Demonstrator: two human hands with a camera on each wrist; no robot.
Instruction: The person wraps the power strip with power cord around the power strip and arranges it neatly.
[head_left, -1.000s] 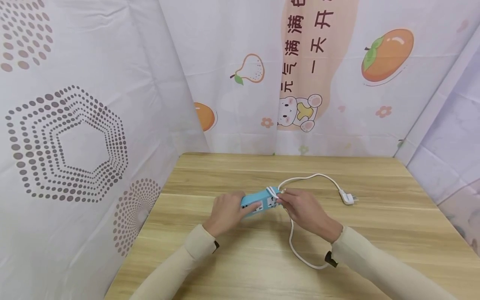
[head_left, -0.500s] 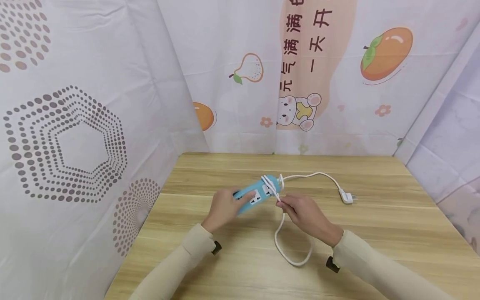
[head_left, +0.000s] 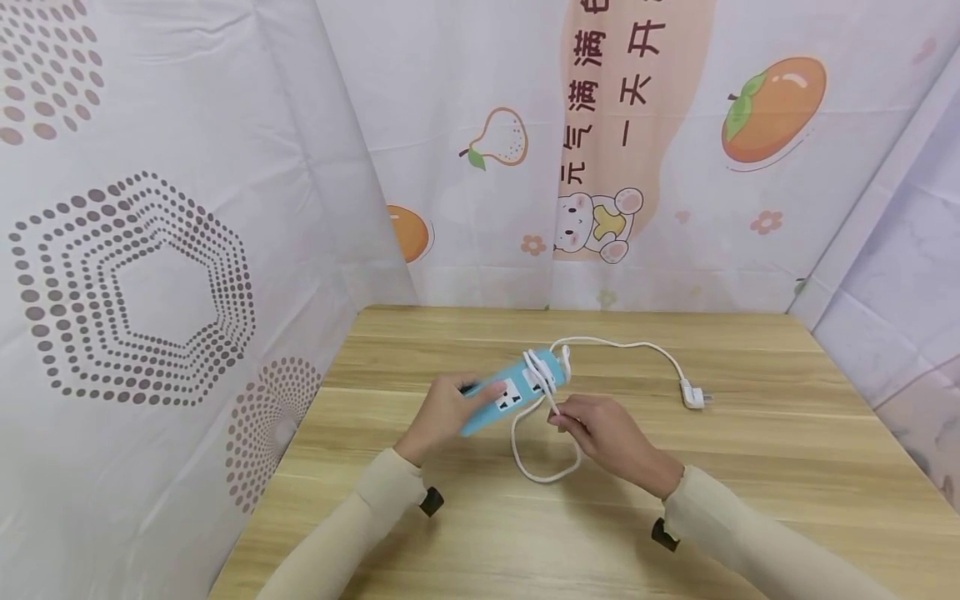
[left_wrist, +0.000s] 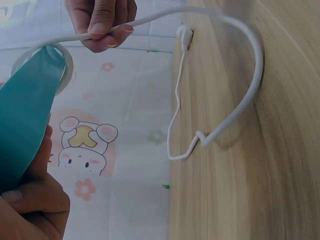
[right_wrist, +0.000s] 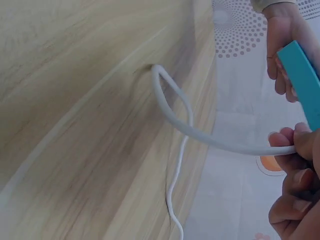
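With my left hand (head_left: pixel 444 408) I hold the strip (head_left: pixel 517 389) at its left end; the thumb lies on the face with sockets, and the other fingers are bent round behind it. The strip is lifted over the bench (head_left: pixel 750 450), a little to the left of its middle and toward its far edge. It is slanted, so its right end points to the far edge and its left end is nearer to me.

My right hand (head_left: pixel 607 429) pinches the cord (head_left: pixel 545 481) between thumb and forefinger, with no gap left between these two, and the remaining fingers are curled in. This hand is just beside the strip, on its near right side. The cord is wound across the right end of the strip, over the sockets. From my pinch it makes a loose loop on the near side, passes behind the strip and runs along the bench to the plug (head_left: pixel 693 396), which lies toward the far right corner. Beyond the far edge hangs a curtain (head_left: pixel 450 208) with fruits and a small bear printed.
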